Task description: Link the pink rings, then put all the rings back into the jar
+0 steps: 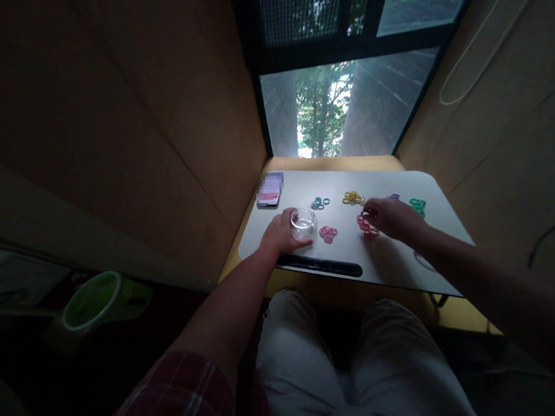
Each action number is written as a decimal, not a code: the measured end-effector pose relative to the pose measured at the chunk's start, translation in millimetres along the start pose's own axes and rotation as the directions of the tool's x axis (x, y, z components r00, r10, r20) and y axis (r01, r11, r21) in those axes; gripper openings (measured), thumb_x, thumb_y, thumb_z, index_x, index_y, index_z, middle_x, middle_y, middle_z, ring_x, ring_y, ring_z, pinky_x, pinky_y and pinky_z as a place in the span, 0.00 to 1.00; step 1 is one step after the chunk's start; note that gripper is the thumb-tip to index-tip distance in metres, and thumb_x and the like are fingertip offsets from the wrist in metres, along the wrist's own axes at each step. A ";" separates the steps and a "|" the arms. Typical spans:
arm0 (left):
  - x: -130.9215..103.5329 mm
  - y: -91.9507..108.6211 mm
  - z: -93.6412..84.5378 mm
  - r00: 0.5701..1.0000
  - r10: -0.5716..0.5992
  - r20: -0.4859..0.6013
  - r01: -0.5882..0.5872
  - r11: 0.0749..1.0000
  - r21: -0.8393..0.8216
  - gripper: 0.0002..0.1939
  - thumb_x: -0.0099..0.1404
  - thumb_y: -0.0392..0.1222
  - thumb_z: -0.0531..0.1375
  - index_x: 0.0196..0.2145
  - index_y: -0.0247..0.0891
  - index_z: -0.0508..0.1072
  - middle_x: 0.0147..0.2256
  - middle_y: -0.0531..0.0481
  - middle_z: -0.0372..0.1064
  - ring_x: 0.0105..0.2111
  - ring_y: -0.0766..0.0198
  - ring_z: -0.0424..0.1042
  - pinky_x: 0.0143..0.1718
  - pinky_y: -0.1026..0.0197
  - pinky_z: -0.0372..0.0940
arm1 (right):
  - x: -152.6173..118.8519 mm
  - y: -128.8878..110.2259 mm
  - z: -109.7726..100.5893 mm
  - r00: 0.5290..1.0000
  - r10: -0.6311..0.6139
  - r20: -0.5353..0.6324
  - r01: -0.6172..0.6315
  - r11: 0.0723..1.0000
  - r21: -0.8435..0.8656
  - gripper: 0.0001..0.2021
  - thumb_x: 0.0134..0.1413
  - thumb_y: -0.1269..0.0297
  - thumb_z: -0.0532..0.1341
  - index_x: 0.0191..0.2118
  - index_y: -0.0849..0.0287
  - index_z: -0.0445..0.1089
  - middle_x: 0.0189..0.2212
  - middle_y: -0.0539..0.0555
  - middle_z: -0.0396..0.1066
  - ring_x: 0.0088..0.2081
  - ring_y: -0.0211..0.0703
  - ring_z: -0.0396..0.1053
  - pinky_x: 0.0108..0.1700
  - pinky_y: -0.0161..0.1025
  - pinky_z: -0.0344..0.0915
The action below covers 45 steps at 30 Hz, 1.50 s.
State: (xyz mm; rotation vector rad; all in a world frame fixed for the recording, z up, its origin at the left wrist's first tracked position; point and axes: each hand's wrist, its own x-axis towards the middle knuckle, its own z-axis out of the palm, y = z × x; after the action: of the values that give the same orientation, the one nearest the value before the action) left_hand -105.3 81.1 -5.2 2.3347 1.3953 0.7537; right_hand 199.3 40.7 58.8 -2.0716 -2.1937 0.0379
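My left hand (281,233) is wrapped around the side of a small clear glass jar (304,225), which stands on the white tabletop (278,217). Inside the jar I see no bands. My right hand (378,216) hovers at a pile of red ring-shaped bands (367,227), its fingers pinched; a small dark spot shows at the fingertips, too small to name. Pink bands (328,233) lie between the jar and the red pile. Behind them are teal bands (320,203) and yellow bands (353,197). Purple bands (393,197) are partly hidden by my right hand, beside green bands (418,207).
A phone (270,190) lies at the table's back left corner. Along the front edge runs a black slot (320,265). A clear round rim (426,261) shows partly behind my right forearm. A green bucket (92,300) stands on the floor at left. Walls and a window (323,108) enclose the table.
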 end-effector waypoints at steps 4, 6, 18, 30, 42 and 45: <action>1.5 1.0 -0.2 1.000 0.001 0.005 -0.001 1.000 0.018 0.49 0.43 0.57 0.73 0.58 0.41 0.58 0.50 0.43 0.68 0.49 0.48 0.68 0.53 0.50 0.62 | 13.1 -43.0 -9.4 0.987 -0.157 -0.042 0.161 0.980 0.118 0.10 0.56 0.62 0.59 0.43 0.56 0.72 0.32 0.52 0.76 0.30 0.41 0.70 0.31 0.35 0.58; 1.2 2.0 -0.6 1.000 -0.008 0.017 0.008 1.000 0.018 0.49 0.43 0.58 0.72 0.58 0.41 0.58 0.50 0.43 0.68 0.49 0.48 0.68 0.53 0.50 0.62 | 19.9 -64.7 -13.3 0.966 -0.252 -0.055 0.257 0.959 0.117 0.10 0.58 0.61 0.58 0.43 0.56 0.72 0.33 0.52 0.76 0.32 0.42 0.70 0.33 0.35 0.58; 2.0 1.8 -1.8 1.000 0.005 0.025 -0.006 1.000 0.010 0.48 0.44 0.61 0.71 0.58 0.42 0.59 0.50 0.42 0.66 0.50 0.47 0.66 0.54 0.47 0.61 | 54.3 -129.6 -5.8 0.891 -0.452 0.033 0.452 0.892 0.004 0.13 0.61 0.61 0.55 0.37 0.59 0.77 0.36 0.58 0.76 0.36 0.44 0.71 0.34 0.36 0.59; 1.7 0.2 1.4 1.000 0.012 -0.004 -0.012 0.999 0.030 0.47 0.46 0.59 0.71 0.58 0.42 0.58 0.50 0.43 0.68 0.50 0.47 0.67 0.54 0.49 0.61 | 92.2 -73.1 -43.3 0.950 -0.310 0.046 0.292 0.930 0.224 0.15 0.63 0.63 0.55 0.47 0.66 0.74 0.40 0.56 0.76 0.33 0.35 0.68 0.35 0.31 0.59; 1.8 -1.5 3.8 0.999 0.030 -0.023 -0.029 0.999 0.022 0.46 0.47 0.58 0.71 0.58 0.42 0.58 0.49 0.42 0.68 0.50 0.46 0.67 0.54 0.48 0.61 | 33.3 34.4 -22.0 0.970 -0.105 0.218 0.077 0.988 0.133 0.13 0.57 0.67 0.61 0.48 0.64 0.73 0.40 0.58 0.76 0.33 0.39 0.71 0.37 0.36 0.64; 2.0 -1.5 3.6 0.999 0.032 -0.019 -0.032 0.999 0.031 0.46 0.47 0.58 0.71 0.58 0.42 0.57 0.49 0.42 0.68 0.51 0.47 0.67 0.54 0.48 0.61 | 10.3 42.2 -8.7 0.960 -0.178 0.217 0.143 0.976 0.164 0.28 0.52 0.57 0.66 0.57 0.63 0.66 0.51 0.61 0.71 0.42 0.46 0.71 0.43 0.40 0.67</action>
State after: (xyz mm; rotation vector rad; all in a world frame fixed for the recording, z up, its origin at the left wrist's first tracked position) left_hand -103.5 83.6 -8.4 2.3842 1.3900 0.7709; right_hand 241.6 52.9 63.8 -1.8870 -2.4018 0.4323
